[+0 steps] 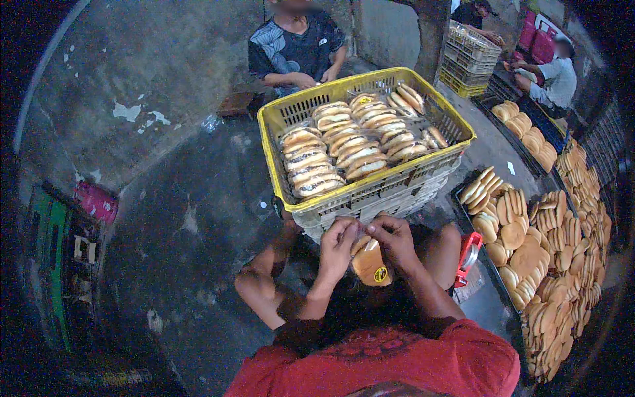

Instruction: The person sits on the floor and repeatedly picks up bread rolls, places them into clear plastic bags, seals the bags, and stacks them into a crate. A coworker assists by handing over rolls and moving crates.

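Between my knees hangs a bag of bread (372,264), clear plastic around a brown bun with a round yellow-and-black sticker. My left hand (337,243) pinches the gathered top of the bag from the left. From the right, my right hand (395,243) pinches the same spot, its fingertips close to the left ones. Just beyond my hands stands a yellow-rimmed plastic crate (311,204) on top of a stack of crates. Rows of wrapped filled buns (357,142) lie inside it.
Trays of unwrapped bread (529,258) spread along the right. A red scale (468,258) stands beside my right knee. Across the crate sits a person (294,49); another person (555,79) sits at the far right, near more stacked crates (471,56). A pink bundle (97,202) lies left.
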Action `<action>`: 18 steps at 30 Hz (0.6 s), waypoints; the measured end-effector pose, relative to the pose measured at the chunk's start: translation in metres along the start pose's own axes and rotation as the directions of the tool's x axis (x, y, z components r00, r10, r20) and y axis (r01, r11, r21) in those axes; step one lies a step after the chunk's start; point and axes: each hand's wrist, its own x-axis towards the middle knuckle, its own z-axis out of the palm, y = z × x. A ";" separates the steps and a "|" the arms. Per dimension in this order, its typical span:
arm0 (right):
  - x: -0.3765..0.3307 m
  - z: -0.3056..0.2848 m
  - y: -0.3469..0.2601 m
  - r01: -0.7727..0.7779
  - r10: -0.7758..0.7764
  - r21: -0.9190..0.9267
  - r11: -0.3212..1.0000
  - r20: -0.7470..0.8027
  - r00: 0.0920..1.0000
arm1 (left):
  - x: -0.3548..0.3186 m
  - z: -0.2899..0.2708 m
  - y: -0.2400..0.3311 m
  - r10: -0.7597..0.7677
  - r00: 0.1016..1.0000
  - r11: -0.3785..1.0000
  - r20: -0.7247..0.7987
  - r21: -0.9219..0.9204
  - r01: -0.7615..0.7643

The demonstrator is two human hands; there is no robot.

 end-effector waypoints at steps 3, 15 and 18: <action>-0.001 -0.002 0.004 -0.004 0.004 0.002 1.000 -0.038 0.999 | -0.004 0.007 -0.004 0.269 0.960 0.899 0.075 0.337 -0.278; -0.005 0.000 -0.018 0.159 -0.167 -0.307 0.938 -0.001 0.986 | -0.004 0.022 -0.002 0.321 0.921 0.939 -0.222 0.200 -0.279; -0.002 -0.003 -0.016 0.168 -0.195 -0.338 0.926 -0.046 0.980 | 0.004 0.014 -0.001 0.499 0.865 0.681 0.040 0.600 -0.421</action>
